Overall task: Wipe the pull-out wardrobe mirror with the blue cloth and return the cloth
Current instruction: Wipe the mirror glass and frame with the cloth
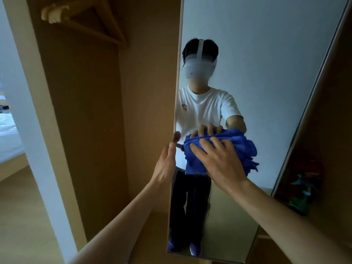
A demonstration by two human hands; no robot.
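I read no brand, label or writing anywhere; the reflected white T-shirt carries a small coloured chest emblem, too small for me to make out.

My right hand [219,159] lies flat with fingers spread and nearly straight on the blue cloth [245,149], pressing the bunched cloth against the glass of the pull-out mirror [257,73] at about mid-height; the hand covers much of the cloth, and the folds spilling out to the right merge with their own reflection, so I cannot tell where the real cloth ends.

My left hand [166,162] grips the mirror's left edge just beside the cloth; the thumb lies along the near face, and the other fingers curl round behind the panel, hidden except for fingertips reflected in the glass.

The mirror stands upright and tilts away to the right; its top is cut off by the upper edge of the view, and its bottom right corner is hidden behind my right forearm.

Left of the mirror, the wooden wardrobe [91,111] stands open; wooden hangers [85,21] hang at the far top, blurred and partly cut off.

At the far left a bed [8,134] with white bedding shows through an opening, cut off by the frame.

On the right, in a dim compartment, sits a green and red object [302,189] I cannot identify.
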